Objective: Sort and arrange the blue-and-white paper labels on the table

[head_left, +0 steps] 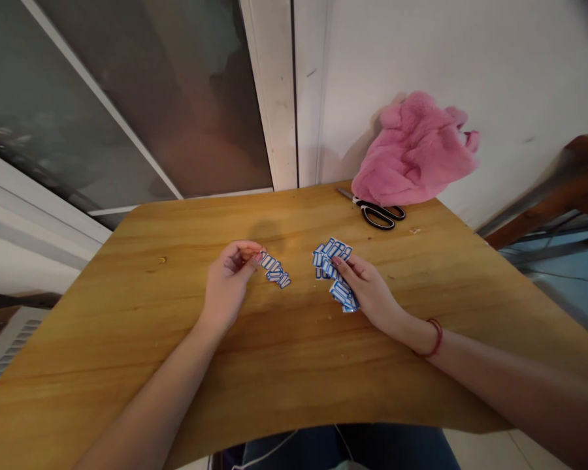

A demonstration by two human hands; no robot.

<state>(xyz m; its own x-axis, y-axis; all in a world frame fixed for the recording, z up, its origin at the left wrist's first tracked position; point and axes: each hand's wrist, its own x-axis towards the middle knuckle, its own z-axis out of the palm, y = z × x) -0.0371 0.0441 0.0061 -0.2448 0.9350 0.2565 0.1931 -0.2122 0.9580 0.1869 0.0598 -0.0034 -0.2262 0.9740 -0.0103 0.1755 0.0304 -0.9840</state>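
Observation:
Small blue-and-white paper labels are in both hands above the wooden table. My left hand is closed, with thumb and forefinger pinching one end of a short run of labels that slants down to the right. To the right, my right hand is closed on a larger loose bunch of labels, its thumb pressed on top. The labels in that bunch overlap and fan out at several angles. A gap of bare wood separates the two groups. Their printing is too small to read.
Black-handled scissors lie at the table's back right, blades partly under a fluffy pink cloth item against the white wall. A framed glass panel stands behind the table's left side. A wooden piece of furniture is at the right.

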